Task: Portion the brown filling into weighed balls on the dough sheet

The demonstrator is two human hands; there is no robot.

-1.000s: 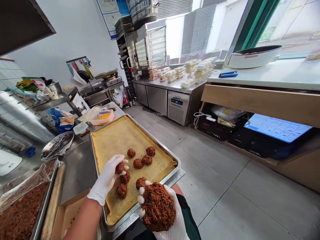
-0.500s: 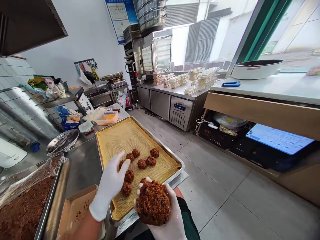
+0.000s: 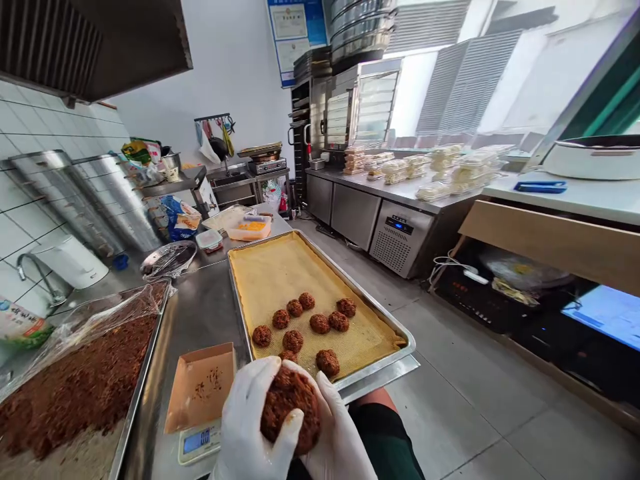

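Observation:
Both my hands wear white gloves and cup one large brown lump of shredded mixture [image 3: 289, 410] low in the middle of the view. My left hand [image 3: 247, 427] wraps its left side and my right hand [image 3: 337, 437] holds its right side. Just beyond them lies a metal baking tray [image 3: 400, 333] lined with a yellow mat, and several small brown balls [image 3: 320, 323] sit on the near half of it.
A large tray of loose brown mixture [image 3: 75, 383] under plastic film lies to the left. A digital scale [image 3: 200, 440] carries a cardboard box [image 3: 200, 387]. Containers [image 3: 247, 229] and a metal bowl [image 3: 167, 260] stand farther along the steel counter. Steel cabinets line the far wall.
My left hand left the small ball on the tray and came back onto the large lump. The view has swung to the left.

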